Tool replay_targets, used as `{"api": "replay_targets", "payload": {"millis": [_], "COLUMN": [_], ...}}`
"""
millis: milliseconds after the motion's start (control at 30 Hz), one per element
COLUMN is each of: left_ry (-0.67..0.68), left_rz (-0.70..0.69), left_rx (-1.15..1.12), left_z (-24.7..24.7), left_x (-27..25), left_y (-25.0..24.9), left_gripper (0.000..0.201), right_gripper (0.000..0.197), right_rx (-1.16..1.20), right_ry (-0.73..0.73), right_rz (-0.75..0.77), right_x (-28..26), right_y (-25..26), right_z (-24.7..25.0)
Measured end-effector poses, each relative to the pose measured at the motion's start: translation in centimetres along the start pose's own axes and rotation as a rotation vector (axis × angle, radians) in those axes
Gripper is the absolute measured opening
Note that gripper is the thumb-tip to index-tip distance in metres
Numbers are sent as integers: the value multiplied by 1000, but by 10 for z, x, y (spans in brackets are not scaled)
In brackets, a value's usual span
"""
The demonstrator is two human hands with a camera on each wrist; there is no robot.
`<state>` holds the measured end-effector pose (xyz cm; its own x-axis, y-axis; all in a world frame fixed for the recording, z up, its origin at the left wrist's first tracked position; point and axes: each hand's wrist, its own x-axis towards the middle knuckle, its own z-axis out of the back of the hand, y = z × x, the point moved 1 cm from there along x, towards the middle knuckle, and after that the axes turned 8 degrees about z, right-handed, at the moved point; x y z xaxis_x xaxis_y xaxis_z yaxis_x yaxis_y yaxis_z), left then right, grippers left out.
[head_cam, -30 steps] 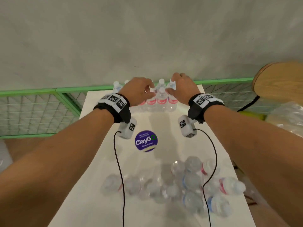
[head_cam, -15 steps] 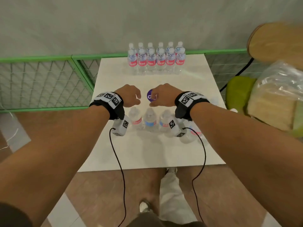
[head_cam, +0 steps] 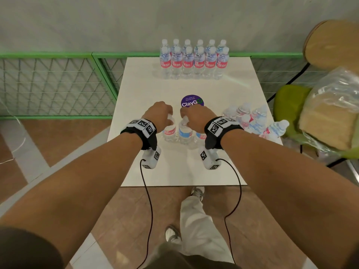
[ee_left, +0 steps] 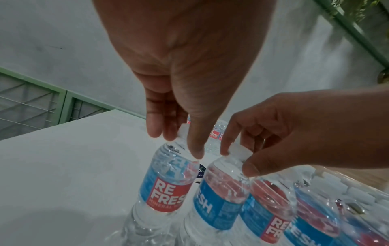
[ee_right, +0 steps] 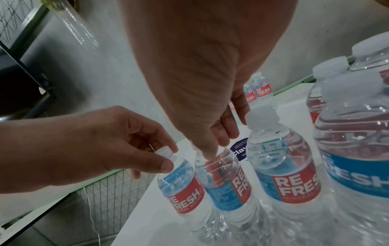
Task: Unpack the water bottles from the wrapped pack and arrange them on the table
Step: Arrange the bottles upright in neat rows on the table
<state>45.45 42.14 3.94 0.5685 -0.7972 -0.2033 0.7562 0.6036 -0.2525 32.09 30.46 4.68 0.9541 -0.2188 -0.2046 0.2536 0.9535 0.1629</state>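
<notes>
Both hands [head_cam: 175, 118] dropped onto near bottles [head_cam: 178, 131] — each pinching a cap | table [head_cam: 136, 90] left half open

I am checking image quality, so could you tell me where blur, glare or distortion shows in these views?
Head view: sharp, wide-angle bend at the edges, soft glare on the table. Left wrist view: dim, palm out of focus. Right wrist view: nearest bottle smeared and oversized.

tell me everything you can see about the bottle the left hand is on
The bottle is small, of clear ribbed plastic, filled with water, with a white cap and a red and blue label reading REFRESH. It stands upright on the white table, at the left end of a short near row, close beside the next bottle. The left hand pinches its cap from above.
</notes>
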Motion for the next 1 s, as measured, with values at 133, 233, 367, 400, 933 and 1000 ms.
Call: {"api": "replay_targets", "payload": {"millis": [133, 233, 367, 400, 933, 1000], "left_ry": [10, 28, 23, 17, -31, -40], "left_rz": [-37, -51, -40, -39, -10, -5], "left_rx": [26, 42, 37, 34, 10, 6], "left_z": [4, 15, 36, 44, 84, 84], "left_x": [15, 36, 78, 94, 298, 308], "left_y": [5, 11, 18, 19, 27, 28], "left_gripper": [33, 31, 30, 30, 30, 28], "right_gripper": [28, 27, 28, 28, 35, 35], "right_rx": [35, 47, 82, 95, 85, 95], "right_ry": [36, 53, 18, -3, -150, -153], "right_rz": [35, 62, 15, 1, -122, -126], "right_x": [16, 37, 75, 88, 263, 272], "right_y": [-6, -18, -46, -56, -157, -162], "right_z": [6, 15, 34, 42, 79, 78]}}
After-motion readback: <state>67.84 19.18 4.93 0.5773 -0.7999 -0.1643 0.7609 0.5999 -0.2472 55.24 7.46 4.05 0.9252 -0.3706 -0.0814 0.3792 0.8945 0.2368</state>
